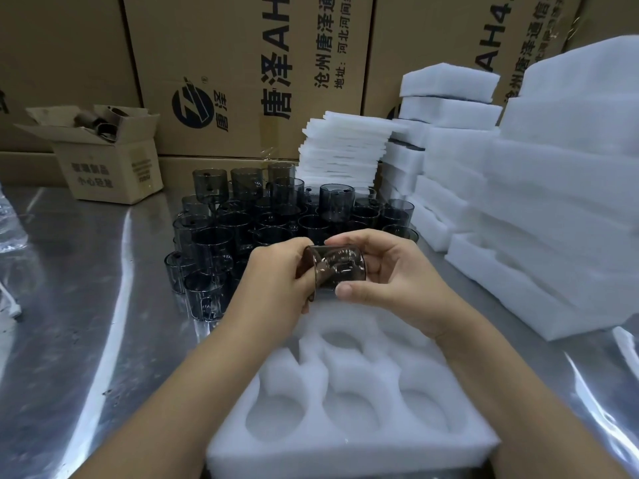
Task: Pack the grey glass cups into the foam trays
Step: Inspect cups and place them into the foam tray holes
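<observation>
one head-worn wide-angle view, looking forward and down, close over left hand (276, 274) and right hand (401, 281), foam tray (345, 454) nearest, cardboard boxes (242, 63) at far edge

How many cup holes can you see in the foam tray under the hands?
5: three across the near row of the foam tray, two fainter ones behind them. The left hand may hide a sixth.

Far carton (242, 81) facing me: "唐泽AH", "沧州唐泽通", "地址:河北河间". Far right carton (432, 36): "AH4.". Small box (110, 167) far left: upside-down print, can't read.
</observation>
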